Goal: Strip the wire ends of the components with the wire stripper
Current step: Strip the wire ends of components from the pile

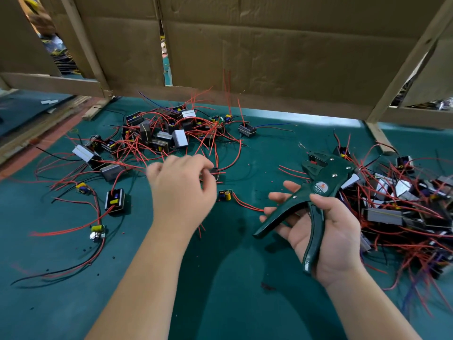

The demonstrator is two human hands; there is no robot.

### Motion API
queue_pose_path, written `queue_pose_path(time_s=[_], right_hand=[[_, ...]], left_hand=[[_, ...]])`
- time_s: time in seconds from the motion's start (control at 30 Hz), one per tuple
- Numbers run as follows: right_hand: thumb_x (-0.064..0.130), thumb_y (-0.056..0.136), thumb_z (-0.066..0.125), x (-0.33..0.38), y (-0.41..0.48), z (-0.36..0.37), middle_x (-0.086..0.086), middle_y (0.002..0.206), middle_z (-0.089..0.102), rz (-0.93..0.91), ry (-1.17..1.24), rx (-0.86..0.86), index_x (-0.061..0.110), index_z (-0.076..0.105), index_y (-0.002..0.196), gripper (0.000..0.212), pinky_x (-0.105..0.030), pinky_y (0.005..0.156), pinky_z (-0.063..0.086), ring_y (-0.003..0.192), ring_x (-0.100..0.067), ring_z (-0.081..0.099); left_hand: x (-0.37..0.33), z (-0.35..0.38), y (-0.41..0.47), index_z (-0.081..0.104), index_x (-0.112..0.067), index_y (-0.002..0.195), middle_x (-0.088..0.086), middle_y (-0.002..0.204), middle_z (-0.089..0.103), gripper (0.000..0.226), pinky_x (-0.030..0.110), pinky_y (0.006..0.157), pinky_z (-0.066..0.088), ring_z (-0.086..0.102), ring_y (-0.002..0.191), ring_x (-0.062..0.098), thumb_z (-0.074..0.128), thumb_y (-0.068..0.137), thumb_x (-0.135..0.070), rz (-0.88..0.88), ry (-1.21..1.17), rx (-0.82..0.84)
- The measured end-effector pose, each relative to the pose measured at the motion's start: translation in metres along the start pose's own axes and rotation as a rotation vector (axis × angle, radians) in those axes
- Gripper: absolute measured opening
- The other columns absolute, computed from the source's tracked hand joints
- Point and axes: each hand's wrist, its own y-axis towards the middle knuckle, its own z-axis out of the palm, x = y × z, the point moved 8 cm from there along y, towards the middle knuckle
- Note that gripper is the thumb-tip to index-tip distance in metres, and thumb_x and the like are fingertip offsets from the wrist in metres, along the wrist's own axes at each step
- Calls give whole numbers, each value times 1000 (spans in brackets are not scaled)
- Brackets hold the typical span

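Observation:
A dark green wire stripper (316,195) rests in my right hand (326,231), handles spread, jaws pointing up and left. My left hand (181,190) is blurred over the middle of the green table (220,278), its fingertips closing on a small black component (213,173) with red wires. A small green circuit board with a yellow capacitor (225,195) lies just right of that hand, its red wires running toward the stripper. A heap of black components with red wires (161,136) lies behind my left hand. Another heap (407,207) lies at the right.
Loose components (115,201) with long red and black wires lie scattered at the left. A cardboard wall on wooden framing (269,52) closes off the back of the table. Small bits of stripped insulation dot the table surface.

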Motion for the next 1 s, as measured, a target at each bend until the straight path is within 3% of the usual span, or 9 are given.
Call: queue_pose_path(time_s=[0.1, 0.2, 0.33, 0.4, 0.5, 0.63, 0.8, 0.87, 1.0], right_hand=[[26, 71, 47, 1, 1, -2, -24, 93, 68, 13, -4, -16, 0, 58, 111, 49, -50, 72, 57, 77, -38, 66], [26, 70, 46, 3, 1, -3, -24, 91, 68, 17, 8, -14, 1, 58, 107, 47, -50, 71, 57, 77, -38, 66], [26, 71, 46, 2, 0, -1, -24, 91, 68, 29, 9, -5, 1, 58, 108, 47, -51, 73, 56, 76, -37, 65], [26, 70, 46, 1, 0, 0, -24, 91, 68, 35, 7, -2, 1, 58, 108, 47, -51, 73, 56, 76, -37, 66], [26, 70, 46, 1, 0, 1, -23, 90, 67, 37, 18, 5, 1, 57, 109, 47, -51, 72, 57, 75, -37, 65], [26, 71, 46, 1, -1, 2, -24, 91, 67, 39, 32, 19, 0, 57, 110, 48, -50, 71, 57, 76, -37, 65], [26, 72, 46, -2, -1, 4, -24, 91, 67, 59, 38, 30, 0, 57, 111, 48, -53, 74, 56, 76, -38, 65], [26, 71, 46, -3, -3, 6, -24, 91, 67, 71, 36, 34, 0, 58, 110, 48, -53, 74, 55, 75, -38, 65], [26, 71, 48, -5, -4, 7, -25, 92, 66, 91, 46, 44, -1, 57, 110, 49, -53, 74, 55, 75, -38, 63]], left_hand=[[4, 37, -9, 68, -31, 98, -12, 92, 68, 21, 33, 86, 27, 59, 98, 16, 58, 83, -42, 13, 35, 352], [10, 52, -14, 64, -36, 113, -17, 97, 67, 35, 31, 86, 26, 57, 104, 10, 63, 82, -52, 9, 35, 493], [9, 47, -10, 70, -34, 100, -14, 94, 71, 21, 30, 84, 26, 62, 98, 14, 64, 85, -47, 44, 0, 412], [6, 44, -9, 72, -30, 96, -10, 92, 73, 17, 35, 90, 37, 65, 92, 17, 66, 86, -42, 52, -68, 368], [7, 33, -5, 74, -24, 91, -8, 83, 73, 11, 42, 82, 50, 66, 76, 15, 71, 84, -33, -16, -228, 257], [23, 10, 11, 74, -24, 90, -9, 78, 72, 14, 35, 75, 53, 67, 74, 15, 71, 84, -35, -218, -255, 61], [21, -10, 47, 73, -22, 92, -10, 77, 69, 18, 30, 71, 51, 67, 79, 16, 69, 85, -38, -231, -179, -77], [25, -2, 62, 72, -22, 97, -6, 87, 72, 25, 31, 80, 50, 66, 88, 17, 67, 85, -43, -230, -148, 24], [47, 33, 77, 68, -33, 91, -4, 101, 65, 41, 50, 103, 30, 55, 110, 27, 45, 88, -68, -202, 180, 577]])
